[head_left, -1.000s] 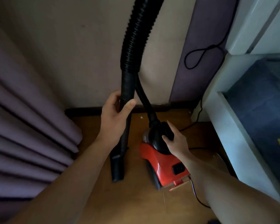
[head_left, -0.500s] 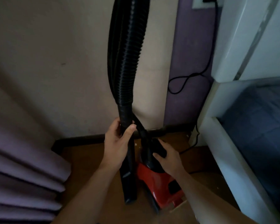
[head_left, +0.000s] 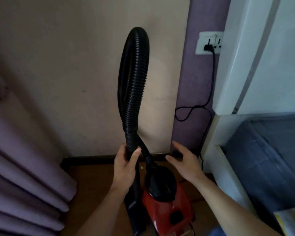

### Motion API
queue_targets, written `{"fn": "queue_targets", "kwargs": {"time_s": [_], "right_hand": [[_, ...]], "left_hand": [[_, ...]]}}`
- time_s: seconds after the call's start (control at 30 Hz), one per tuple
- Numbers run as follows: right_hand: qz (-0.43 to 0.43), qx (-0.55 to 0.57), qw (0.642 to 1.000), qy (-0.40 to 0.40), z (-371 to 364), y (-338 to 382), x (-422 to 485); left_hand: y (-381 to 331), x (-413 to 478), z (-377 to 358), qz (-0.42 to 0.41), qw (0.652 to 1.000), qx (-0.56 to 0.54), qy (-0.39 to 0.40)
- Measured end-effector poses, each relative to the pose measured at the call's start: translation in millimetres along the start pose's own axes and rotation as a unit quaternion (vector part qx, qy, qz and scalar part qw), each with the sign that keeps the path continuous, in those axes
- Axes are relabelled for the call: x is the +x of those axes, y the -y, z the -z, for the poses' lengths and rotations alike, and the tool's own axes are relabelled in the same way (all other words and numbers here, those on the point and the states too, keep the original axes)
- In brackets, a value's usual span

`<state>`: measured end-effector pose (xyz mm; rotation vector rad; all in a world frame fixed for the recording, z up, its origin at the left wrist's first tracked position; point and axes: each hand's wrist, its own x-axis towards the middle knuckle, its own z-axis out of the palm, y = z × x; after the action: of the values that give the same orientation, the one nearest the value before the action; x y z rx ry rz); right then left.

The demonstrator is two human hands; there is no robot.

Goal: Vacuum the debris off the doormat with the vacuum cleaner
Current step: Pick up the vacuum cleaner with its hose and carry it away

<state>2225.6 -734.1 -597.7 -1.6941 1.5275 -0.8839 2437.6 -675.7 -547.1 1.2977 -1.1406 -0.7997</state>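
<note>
Two bare hands are out over the red vacuum cleaner on the wooden floor. Left hand is wrapped round the black wand, just below where the ribbed hose loops upward. Right hand hangs spread and empty, beside that grip and above the black top. No doormat shows from here.
</note>
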Motion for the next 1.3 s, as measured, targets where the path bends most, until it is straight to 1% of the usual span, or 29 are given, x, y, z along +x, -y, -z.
{"fn": "queue_targets", "kwargs": {"time_s": [0.1, 0.2, 0.37, 0.47, 0.6, 0.67, 0.73, 0.83, 0.93, 1.0, 1.07, 1.13, 1.23, 1.3], "right_hand": [[0.042, -0.005, 0.999, -0.035, 29.3, 26.9, 12.3], [0.063, -0.007, 0.995, -0.071, 56.3, 50.5, 24.8], [0.107, -0.049, 0.973, -0.198, 107.9, 96.5, 52.3], [0.128, -0.047, 0.956, -0.26, 135.3, 122.7, 71.0], [0.152, -0.044, 0.94, -0.301, 158.1, 153.1, 94.8], [0.161, -0.053, 0.935, -0.312, 167.1, 165.2, 105.6], [0.15, -0.055, 0.938, -0.307, 172.7, 170.4, 118.1], [0.096, -0.024, 0.955, -0.279, 174.0, 169.4, 137.3], [0.047, 0.028, 0.965, -0.256, 167.3, 163.5, 152.3], [0.036, 0.074, 0.962, -0.262, 163.0, 159.8, 164.0], [0.045, 0.088, 0.953, -0.288, 159.9, 154.3, 176.7], [0.057, 0.079, 0.939, -0.331, 154.4, 151.6, 186.4], [0.067, 0.097, 0.905, -0.41, 146.1, 153.8, 197.2], [0.064, 0.106, 0.885, -0.448, 142.8, 156.4, 204.9]], "left_hand": [[-13.3, 5.6, 5.0, -0.019, 1.0, -0.002, -0.003], [-34.8, 14.6, 7.8, -0.049, 0.998, -0.026, 0.002], [-70.3, 35.1, 14.4, -0.052, 0.996, -0.065, -0.014], [-91.1, 51.0, 13.0, -0.046, 0.996, -0.074, -0.015], [-122.8, 68.1, 2.2, -0.091, 0.994, -0.052, 0.013], [-135.0, 73.8, -3.9, -0.117, 0.992, -0.046, 0.01], [-142.6, 76.8, -8.5, -0.127, 0.991, -0.046, 0.006], [-149.0, 80.0, -12.3, -0.137, 0.989, -0.062, 0.005], [-151.1, 84.7, -14.7, -0.132, 0.987, -0.09, 0.009], [-149.9, 87.9, -15.2, -0.128, 0.987, -0.101, 0.013], [-147.1, 91.6, -16.2, -0.13, 0.986, -0.098, 0.02], [-144.2, 94.0, -17.2, -0.136, 0.986, -0.09, 0.025], [-141.4, 94.7, -17.7, -0.141, 0.985, -0.098, 0.025], [-139.7, 93.7, -17.7, -0.14, 0.984, -0.109, 0.026]]}}
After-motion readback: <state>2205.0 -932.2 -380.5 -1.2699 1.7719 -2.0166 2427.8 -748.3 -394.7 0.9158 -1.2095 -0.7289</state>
